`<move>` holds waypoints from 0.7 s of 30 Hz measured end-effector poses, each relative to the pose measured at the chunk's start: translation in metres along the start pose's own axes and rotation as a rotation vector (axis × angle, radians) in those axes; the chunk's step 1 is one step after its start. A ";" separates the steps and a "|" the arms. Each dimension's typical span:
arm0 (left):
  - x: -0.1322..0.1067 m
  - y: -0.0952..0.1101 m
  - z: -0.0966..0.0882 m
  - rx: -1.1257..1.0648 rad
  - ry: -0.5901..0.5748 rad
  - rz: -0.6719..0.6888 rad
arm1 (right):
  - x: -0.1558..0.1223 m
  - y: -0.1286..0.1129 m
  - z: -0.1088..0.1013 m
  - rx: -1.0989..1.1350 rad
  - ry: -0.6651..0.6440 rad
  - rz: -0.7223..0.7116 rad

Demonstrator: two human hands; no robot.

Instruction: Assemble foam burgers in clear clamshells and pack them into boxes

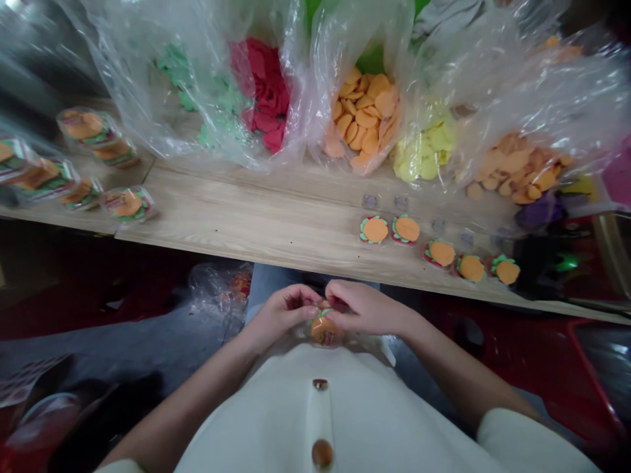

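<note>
Close to my body, below the table's front edge, a small toy burger in clear packaging is held between both hands. My left hand pinches its upper left side with thumb and fingers. My right hand grips the upper right side, its fingertips nearly meeting those of the left. The orange bun faces me, with a bit of green above it and a printed mark low on it. Fingers cover the package's top edge.
On the wooden table, several packed burgers stand at left and several open packs with burgers at right. Behind are plastic bags of red pieces, orange pieces, yellow pieces and green pieces.
</note>
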State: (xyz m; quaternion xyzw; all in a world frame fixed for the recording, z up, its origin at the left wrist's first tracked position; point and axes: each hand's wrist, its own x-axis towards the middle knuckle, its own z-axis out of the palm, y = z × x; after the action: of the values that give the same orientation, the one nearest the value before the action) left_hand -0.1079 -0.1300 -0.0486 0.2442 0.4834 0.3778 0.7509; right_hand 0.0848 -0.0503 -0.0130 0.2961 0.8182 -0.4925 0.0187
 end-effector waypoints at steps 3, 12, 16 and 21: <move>-0.001 -0.004 0.002 -0.037 -0.019 0.026 | 0.006 -0.007 -0.005 -0.069 -0.118 -0.042; -0.002 -0.020 0.016 0.279 0.009 0.190 | -0.007 -0.008 0.011 -0.162 -0.195 0.022; -0.003 -0.023 0.020 0.473 -0.003 0.328 | -0.015 -0.001 0.026 -0.144 -0.113 0.000; 0.007 -0.017 0.018 0.419 -0.088 0.229 | -0.023 0.012 0.029 -0.048 -0.018 0.006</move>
State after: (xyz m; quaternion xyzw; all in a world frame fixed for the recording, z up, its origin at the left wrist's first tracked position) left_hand -0.0840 -0.1349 -0.0571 0.4640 0.4873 0.3412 0.6564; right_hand 0.1027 -0.0805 -0.0296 0.2934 0.8287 -0.4753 0.0348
